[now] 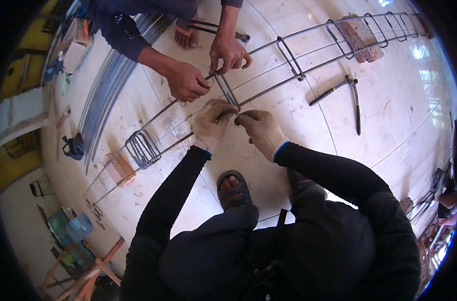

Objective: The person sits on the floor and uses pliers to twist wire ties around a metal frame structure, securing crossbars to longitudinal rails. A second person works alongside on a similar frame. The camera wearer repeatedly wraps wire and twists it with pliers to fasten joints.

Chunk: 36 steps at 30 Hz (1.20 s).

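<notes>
The steel stirrup [230, 91] has one corner between the gloved fingers [246, 119].

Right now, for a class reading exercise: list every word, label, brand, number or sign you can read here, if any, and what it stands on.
None can be read.
Left gloved hand, right gloved hand: no legible lettering.
Steel frame, pincers: none legible.
Blue container: too blurred to tell whether it is marked.
</notes>
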Tool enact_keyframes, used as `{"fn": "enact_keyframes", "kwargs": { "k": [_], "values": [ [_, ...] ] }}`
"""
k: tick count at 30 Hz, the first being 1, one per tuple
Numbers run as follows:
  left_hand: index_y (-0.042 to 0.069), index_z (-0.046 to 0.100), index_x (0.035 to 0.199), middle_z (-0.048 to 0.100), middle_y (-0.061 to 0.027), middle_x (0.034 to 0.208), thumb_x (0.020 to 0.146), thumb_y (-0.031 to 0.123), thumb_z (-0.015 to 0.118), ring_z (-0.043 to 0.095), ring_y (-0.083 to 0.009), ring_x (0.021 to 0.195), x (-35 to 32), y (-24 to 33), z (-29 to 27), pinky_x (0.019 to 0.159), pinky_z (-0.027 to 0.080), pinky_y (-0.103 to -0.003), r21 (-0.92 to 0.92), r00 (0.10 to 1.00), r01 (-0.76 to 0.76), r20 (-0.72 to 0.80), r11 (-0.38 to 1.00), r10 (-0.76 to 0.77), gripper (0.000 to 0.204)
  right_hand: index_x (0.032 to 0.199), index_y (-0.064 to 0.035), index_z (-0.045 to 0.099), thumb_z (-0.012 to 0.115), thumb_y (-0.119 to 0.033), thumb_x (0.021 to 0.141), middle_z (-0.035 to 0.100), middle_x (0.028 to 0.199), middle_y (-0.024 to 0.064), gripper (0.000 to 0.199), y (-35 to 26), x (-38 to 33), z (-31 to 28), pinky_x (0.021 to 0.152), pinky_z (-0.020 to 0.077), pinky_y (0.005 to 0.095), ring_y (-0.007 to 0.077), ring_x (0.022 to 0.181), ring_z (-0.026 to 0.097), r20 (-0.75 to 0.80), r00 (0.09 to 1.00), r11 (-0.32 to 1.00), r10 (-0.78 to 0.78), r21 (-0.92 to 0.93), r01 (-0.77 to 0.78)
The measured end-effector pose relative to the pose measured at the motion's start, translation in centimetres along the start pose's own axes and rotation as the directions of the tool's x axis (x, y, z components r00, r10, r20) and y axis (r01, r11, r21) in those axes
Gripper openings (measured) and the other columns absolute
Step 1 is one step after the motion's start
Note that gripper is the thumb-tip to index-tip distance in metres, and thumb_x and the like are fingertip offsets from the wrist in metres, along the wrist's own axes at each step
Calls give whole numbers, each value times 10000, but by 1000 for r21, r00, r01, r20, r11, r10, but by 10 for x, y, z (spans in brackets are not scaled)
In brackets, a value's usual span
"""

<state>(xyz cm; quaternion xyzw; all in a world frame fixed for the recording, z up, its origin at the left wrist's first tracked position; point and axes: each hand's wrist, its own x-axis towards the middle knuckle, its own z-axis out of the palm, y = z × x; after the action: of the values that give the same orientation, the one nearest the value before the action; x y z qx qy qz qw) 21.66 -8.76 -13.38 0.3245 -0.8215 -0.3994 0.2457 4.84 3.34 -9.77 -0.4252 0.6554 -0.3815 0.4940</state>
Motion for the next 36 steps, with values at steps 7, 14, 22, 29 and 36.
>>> {"fn": "enact_keyframes", "kwargs": {
  "k": [7,14,22,29,36],
  "values": [
    [77,801,982,750,-94,1051,880,13,772,723,-260,964,1,15,-5,873,575,-353,-51,1000,24,-17,998,-25,124,1062,-2,764,604,-271,1005,706,879,135,318,0,10,-14,684,540,356,214,734,659,41,989,980,141,139,-145],
    [66,782,840,741,-129,793,940,407,736,735,-337,827,15,71,-9,790,552,-452,477,938,287,35,831,-344,357,1069,10,760,593,-297,1005,727,898,179,356,-5,1,-21,737,538,395,262,790,688,39,973,967,230,109,-232],
    [49,777,964,767,-169,883,991,458,653,730,-371,845,32,53,-17,764,545,-459,342,773,453,309,824,-553,428,1094,-12,765,610,-273,1002,709,893,161,317,-5,3,-25,729,558,360,220,778,677,98,961,940,258,206,-273],
    [55,709,895,701,-133,831,960,280,682,695,-380,812,3,40,-3,718,519,-513,340,981,92,132,936,-144,235,1138,-87,736,833,-43,774,666,840,103,379,7,38,-43,756,576,430,304,839,711,210,936,849,-281,-400,345],
    [81,698,898,654,-133,803,897,173,724,671,-388,798,-7,31,13,713,520,-490,611,994,-97,95,786,49,96,980,-65,772,838,-147,760,751,940,128,244,-18,62,-23,784,593,437,349,865,734,124,986,988,113,-121,-98]
  ]
}}
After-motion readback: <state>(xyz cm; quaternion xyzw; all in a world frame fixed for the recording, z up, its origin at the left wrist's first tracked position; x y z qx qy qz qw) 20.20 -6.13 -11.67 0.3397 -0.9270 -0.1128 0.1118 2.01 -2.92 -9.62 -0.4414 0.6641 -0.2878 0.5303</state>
